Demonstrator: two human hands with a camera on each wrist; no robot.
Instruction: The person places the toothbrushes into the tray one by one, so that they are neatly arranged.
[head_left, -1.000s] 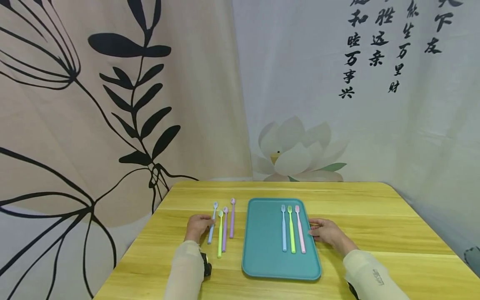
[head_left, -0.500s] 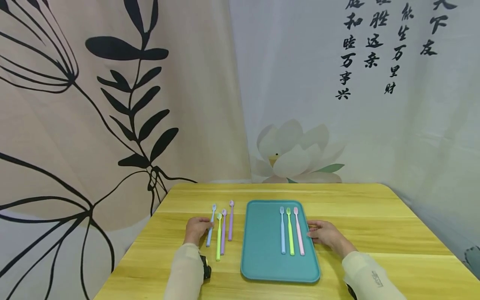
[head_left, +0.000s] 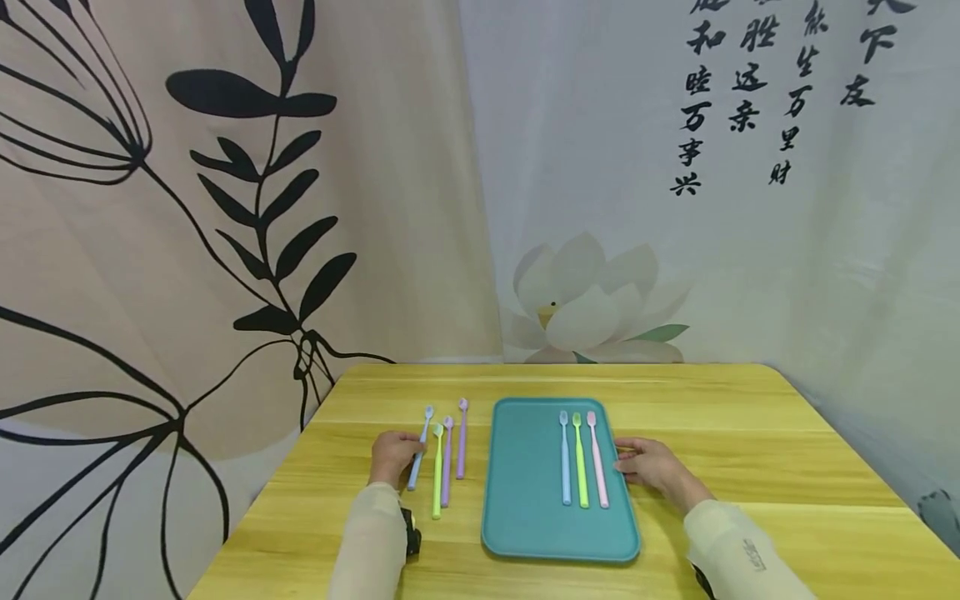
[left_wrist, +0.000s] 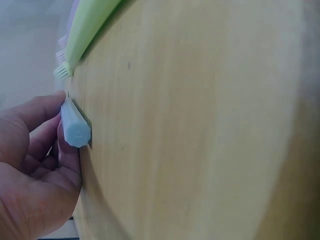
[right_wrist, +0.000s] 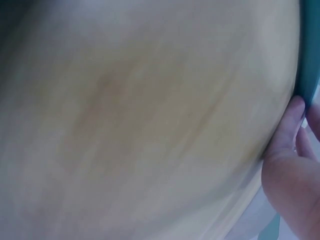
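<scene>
- The left hand pinches a blue toothbrush between thumb and fingers; its smooth, plastic-looking handle finishes in a blunt, faceted end. It sits left of the tray, and I cannot tell whether it touches the table.
- Just right of it lie a slim green toothbrush and two purple toothbrushes, the farther one set a little back.
- The right hand touches the right rim of the tray; whether thumb and fingers clamp it, I cannot tell.
- The tray is a smooth teal rectangle with rounded corners and a raised lip.
- On its right half, side by side, rest a second blue toothbrush, a second green toothbrush and a pink toothbrush, heads pointing away.
- The table shows yellow wood grain and rounded far corners.
- Behind hangs softly folded cloth, printed with black leaves, a pale lotus and brushed characters.
</scene>
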